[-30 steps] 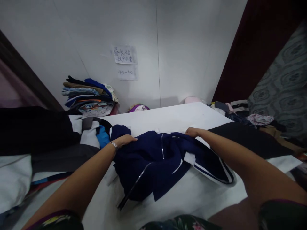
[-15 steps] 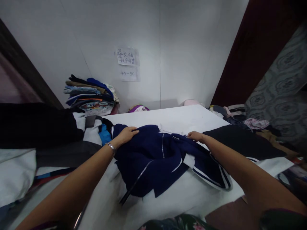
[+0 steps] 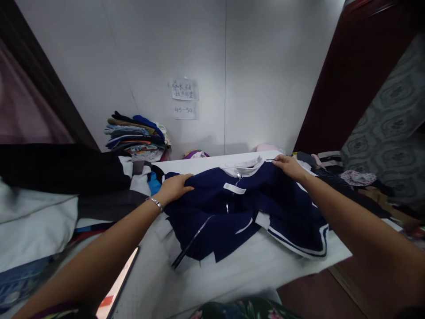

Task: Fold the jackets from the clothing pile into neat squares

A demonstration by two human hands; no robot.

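Observation:
A navy zip jacket [image 3: 212, 195] with a white collar, white trim and a white label strip lies spread before me. My left hand [image 3: 175, 187], with a bracelet at its wrist, rests on the shoulder at the jacket's left side. Its thumb and forefinger are apart on the cloth. Beside the collar, my right hand [image 3: 288, 166] pinches the other shoulder, its fingers closed on the fabric. One sleeve with white stripes at its end runs toward the lower right. The jacket's front zip shows in short silvery stretches, partly hidden by folds.
White table [image 3: 206, 283] under the jacket. A stack of folded clothes [image 3: 136, 137] stands against the wall at back left. Loose dark and white garments [image 3: 36, 204] lie left, with a lit screen [image 3: 117, 285] below. More clothing [image 3: 358, 178] is piled right. Handwritten papers [image 3: 185, 99] hang on the wall.
My right hand has moved right and away from me, drawing the jacket's shoulder out. The white collar and label strip now show. My left hand stays at the left shoulder.

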